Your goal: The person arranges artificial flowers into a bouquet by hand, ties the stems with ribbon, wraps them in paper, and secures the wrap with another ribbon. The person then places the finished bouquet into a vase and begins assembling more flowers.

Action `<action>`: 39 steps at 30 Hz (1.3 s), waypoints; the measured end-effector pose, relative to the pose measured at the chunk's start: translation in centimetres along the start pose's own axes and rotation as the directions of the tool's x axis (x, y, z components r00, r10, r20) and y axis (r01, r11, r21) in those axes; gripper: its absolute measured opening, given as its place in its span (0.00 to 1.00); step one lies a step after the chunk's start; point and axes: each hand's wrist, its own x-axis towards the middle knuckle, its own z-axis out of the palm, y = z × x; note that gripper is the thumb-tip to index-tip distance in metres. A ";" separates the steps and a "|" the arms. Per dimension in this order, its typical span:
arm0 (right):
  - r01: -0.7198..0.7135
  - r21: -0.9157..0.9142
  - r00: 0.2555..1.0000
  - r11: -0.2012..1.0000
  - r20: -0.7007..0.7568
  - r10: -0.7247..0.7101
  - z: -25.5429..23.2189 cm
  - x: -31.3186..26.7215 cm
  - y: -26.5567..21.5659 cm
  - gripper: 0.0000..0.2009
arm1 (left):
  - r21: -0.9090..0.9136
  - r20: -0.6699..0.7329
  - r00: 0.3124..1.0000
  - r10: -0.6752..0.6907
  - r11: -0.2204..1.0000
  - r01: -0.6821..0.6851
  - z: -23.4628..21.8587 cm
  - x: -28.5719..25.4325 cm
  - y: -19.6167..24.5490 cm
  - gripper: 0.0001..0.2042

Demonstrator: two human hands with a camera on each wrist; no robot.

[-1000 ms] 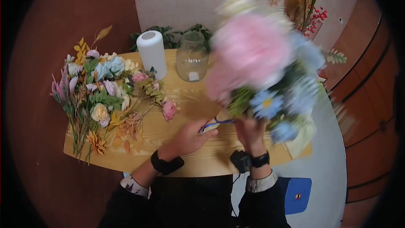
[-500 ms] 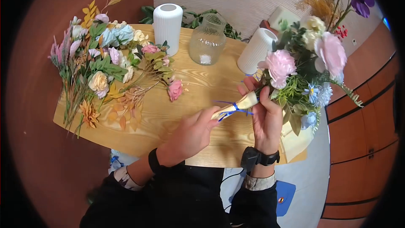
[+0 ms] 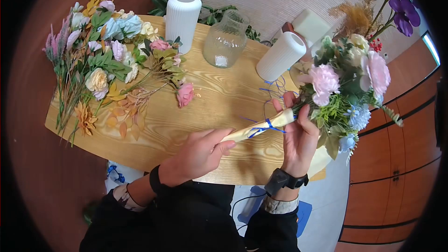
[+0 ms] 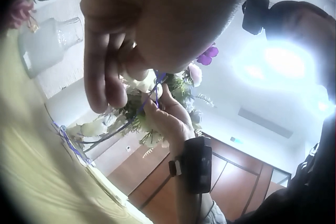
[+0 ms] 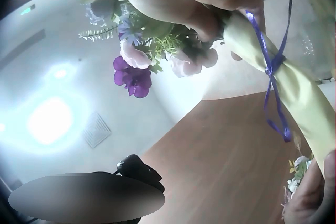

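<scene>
A bouquet of pink, cream and blue flowers (image 3: 323, 84) lies tilted to the right, its stems in a cream wrap (image 3: 249, 131) tied with a blue ribbon (image 3: 267, 127). My left hand (image 3: 198, 155) grips the wrap's lower end, thumb on top. My right hand (image 3: 298, 135) holds the stems just above the wrap, fingers curled round them below the blooms. In the right wrist view the ribbon (image 5: 270, 69) crosses the cream wrap (image 5: 299, 90) in a knot with loose ends.
Loose artificial flowers (image 3: 109, 65) cover the table's left side. At the back stand a white ribbed vase (image 3: 182, 23) and a clear glass vase (image 3: 225, 42); another white vase (image 3: 281, 57) is farther right. Loose blue ribbon (image 3: 275, 91) lies by it. A purple flower (image 3: 404, 13) rises at the right.
The bouquet swung rightward from in front of me, uncovering the right white vase. Since half a second ago, my left hand has moved slightly left and down along the wrap, showing more of it.
</scene>
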 end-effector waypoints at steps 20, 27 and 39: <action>-0.123 -0.395 0.992 0.910 -0.050 0.112 -1.3 1.4 -3.1 0.19 | -0.085 -0.043 0.998 -0.042 0.996 0.038 -1.2 -1.1 -2.0 0.09; 0.254 -0.697 0.958 0.671 0.085 -0.274 2.3 9.9 -6.5 0.11 | 0.137 0.174 0.942 -0.287 0.954 0.266 -2.1 -5.2 -5.0 0.05; 0.543 -0.839 0.716 0.024 0.449 -0.535 -0.4 22.2 -10.3 0.11 | 0.173 0.169 0.948 -0.270 0.955 0.241 -2.3 -5.7 -5.0 0.04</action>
